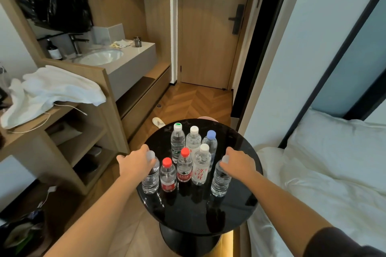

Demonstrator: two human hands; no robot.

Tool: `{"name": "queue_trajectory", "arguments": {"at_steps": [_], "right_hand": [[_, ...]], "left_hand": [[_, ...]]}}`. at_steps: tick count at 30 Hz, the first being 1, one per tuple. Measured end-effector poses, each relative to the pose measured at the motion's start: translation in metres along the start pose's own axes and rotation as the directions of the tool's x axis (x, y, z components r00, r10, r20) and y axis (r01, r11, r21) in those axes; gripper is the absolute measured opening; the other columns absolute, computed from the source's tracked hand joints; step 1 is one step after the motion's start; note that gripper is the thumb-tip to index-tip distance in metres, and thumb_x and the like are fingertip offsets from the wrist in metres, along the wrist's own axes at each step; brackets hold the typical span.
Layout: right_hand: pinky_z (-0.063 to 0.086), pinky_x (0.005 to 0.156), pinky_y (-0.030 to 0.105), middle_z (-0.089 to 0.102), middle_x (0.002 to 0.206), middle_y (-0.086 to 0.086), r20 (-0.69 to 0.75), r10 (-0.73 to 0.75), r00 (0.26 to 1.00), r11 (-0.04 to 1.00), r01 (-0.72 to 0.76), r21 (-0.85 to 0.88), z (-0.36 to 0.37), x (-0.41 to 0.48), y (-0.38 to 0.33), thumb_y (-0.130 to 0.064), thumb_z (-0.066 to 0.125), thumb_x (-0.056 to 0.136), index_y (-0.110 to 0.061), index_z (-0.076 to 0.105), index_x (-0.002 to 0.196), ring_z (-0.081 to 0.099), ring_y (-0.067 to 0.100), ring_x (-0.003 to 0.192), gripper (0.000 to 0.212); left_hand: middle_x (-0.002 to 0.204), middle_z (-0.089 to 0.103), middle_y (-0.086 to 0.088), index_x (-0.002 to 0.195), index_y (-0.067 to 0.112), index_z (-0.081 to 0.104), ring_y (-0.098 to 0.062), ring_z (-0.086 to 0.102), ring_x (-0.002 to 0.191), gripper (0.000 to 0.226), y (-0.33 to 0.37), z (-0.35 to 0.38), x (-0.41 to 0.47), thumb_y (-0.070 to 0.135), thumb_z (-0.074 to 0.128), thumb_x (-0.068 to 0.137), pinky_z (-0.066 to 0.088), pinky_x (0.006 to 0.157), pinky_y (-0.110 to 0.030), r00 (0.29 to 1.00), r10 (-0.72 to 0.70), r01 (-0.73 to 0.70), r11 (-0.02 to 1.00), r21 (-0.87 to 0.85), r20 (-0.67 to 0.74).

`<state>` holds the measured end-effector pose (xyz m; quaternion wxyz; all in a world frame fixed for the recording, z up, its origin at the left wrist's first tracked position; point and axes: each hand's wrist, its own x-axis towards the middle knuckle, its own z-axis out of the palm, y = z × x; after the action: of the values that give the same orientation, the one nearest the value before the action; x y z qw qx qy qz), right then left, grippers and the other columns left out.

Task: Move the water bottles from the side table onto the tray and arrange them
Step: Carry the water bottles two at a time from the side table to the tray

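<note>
So there are eight water bottles, all on the round black bench (pixel 188 215) and all standing upright, caps up, long axis vertical. None is lying down.

The back row has three bottles side by side: green cap bottle (pixel 178 142), white cap bottle (pixel 193 142) and lilac cap bottle (pixel 210 144). In front of those, packed close together, are the short red cap bottle (pixel 167 175), the taller red cap bottle (pixel 184 169) and the bottle with red characters (pixel 201 167). The two ribbed clear ones sit at the ends of that front row: the left clear bottle (pixel 149 177) just beside the short red one, and the right clear bottle (pixel 220 181) a little apart from the group.

Both hands are on those end bottles. The left hand (pixel 135 162) has its fingers (pixel 146 149) curled round the neck of the left clear bottle, with the cap poking out past them. The right hand (pixel 238 162) does the same on the right clear bottle, fingers (pixel 229 150) wrapped at the neck and the cap showing on the inner side. Both bottles look like their bases are on the bench, though I can't tell for sure.

A bed (pixel 313 173) is right of the bench. A white towel (pixel 52 89) lies heaped on the shelf to the left, with a sink (pixel 102 56) behind it. There's a slipper (pixel 158 122) on the floor and a door (pixel 208 27) at the far end.
</note>
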<state>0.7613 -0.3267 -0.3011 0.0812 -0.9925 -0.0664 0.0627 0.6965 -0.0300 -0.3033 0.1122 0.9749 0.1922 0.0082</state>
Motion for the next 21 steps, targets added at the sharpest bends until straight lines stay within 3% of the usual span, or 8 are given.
{"name": "queue_trajectory", "arguments": {"at_steps": [7,11,13,15,18,21], "right_hand": [[0.034,0.052,0.025,0.052,0.075,-0.004,0.012,-0.039,0.999,0.997,0.038,0.073,0.004,-0.028,-0.020,-0.035,0.049,0.091,-0.023,0.042,0.093,0.048,0.010,0.063,0.015],[0.046,0.060,0.031,0.057,0.077,-0.002,0.002,-0.038,0.999,0.983,0.037,0.179,0.014,-0.039,-0.029,-0.039,0.052,0.087,-0.023,0.043,0.089,0.052,0.014,0.066,0.018],[0.050,0.064,0.034,0.060,0.077,-0.001,-0.011,-0.012,1.000,0.967,0.014,0.254,0.023,-0.045,-0.029,-0.041,0.053,0.085,-0.024,0.044,0.089,0.058,0.017,0.068,0.020],[0.052,0.065,0.035,0.061,0.077,-0.002,-0.050,0.008,0.999,0.946,0.009,0.323,0.030,-0.051,-0.026,-0.041,0.053,0.087,-0.025,0.047,0.091,0.061,0.017,0.069,0.018],[0.054,0.072,0.034,0.057,0.090,-0.006,-0.146,0.029,0.989,0.911,0.034,0.411,0.047,-0.058,-0.019,-0.046,0.059,0.088,-0.030,0.053,0.104,0.058,0.011,0.078,0.024],[0.050,0.087,0.033,0.049,0.109,-0.008,-0.147,0.057,0.987,0.821,0.038,0.570,0.069,-0.063,-0.008,-0.050,0.071,0.077,-0.037,0.053,0.118,0.052,0.009,0.101,0.046]], "left_hand": [[0.072,0.061,0.008,0.097,0.027,0.044,-0.018,0.060,0.073,0.015,0.009,0.014,-0.047,0.041,0.044,0.092,0.028,0.081,-0.039,0.997,0.080,-0.080,0.997,-0.011,-0.022],[0.079,0.064,0.007,0.108,0.025,0.046,-0.019,0.063,0.076,0.024,0.014,0.023,-0.061,0.043,0.046,0.093,0.042,0.082,-0.037,0.987,0.157,-0.160,0.983,-0.087,-0.041],[0.083,0.065,0.007,0.112,0.026,0.047,-0.017,0.063,0.075,0.028,0.017,0.029,-0.068,0.045,0.050,0.092,0.048,0.073,-0.033,0.983,0.175,-0.182,0.970,-0.158,-0.056],[0.085,0.063,0.009,0.109,0.028,0.050,-0.012,0.060,0.075,0.025,0.019,0.036,-0.073,0.043,0.057,0.090,0.048,0.064,-0.030,0.992,0.119,-0.126,0.942,-0.311,-0.042],[0.089,0.061,0.006,0.109,0.028,0.057,-0.008,0.056,0.078,0.027,0.015,0.045,-0.075,0.036,0.068,0.085,0.046,0.064,-0.027,0.999,-0.022,-0.006,0.818,-0.575,-0.042],[0.097,0.052,0.003,0.116,0.030,0.055,-0.009,0.052,0.079,0.044,0.011,0.058,-0.078,0.034,0.077,0.078,0.039,0.064,-0.019,0.996,-0.075,0.032,0.756,-0.653,-0.038]]}}
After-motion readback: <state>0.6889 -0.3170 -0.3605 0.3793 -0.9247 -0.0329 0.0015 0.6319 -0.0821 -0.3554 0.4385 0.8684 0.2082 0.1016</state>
